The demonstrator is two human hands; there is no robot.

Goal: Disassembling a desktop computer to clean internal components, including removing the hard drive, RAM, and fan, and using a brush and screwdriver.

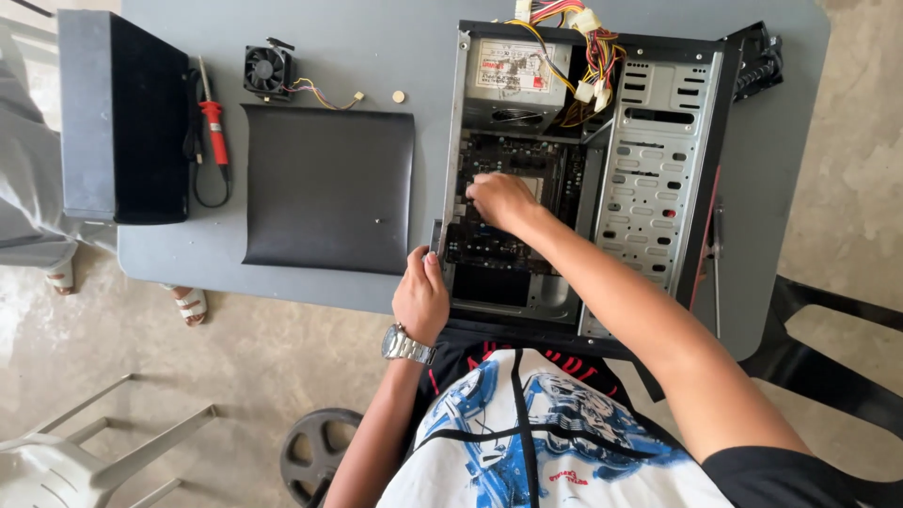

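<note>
Motherboard (508, 212), mid-frame inside the open computer case (658, 188) on the grey bench (376, 47), looks stiff yet fragile, best held by its edges. Right hand (500, 199) presses curled fingers onto it; left hand (420, 299) grips the heavy case's near-left rim.

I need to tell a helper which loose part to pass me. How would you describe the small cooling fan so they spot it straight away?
Start at the grey table and look left of the open computer case, above the flat dark side panel. There sits the cooling fan, small, square and black. Unlike the red-handled tool beside it, it trails thin coloured wires.
</note>
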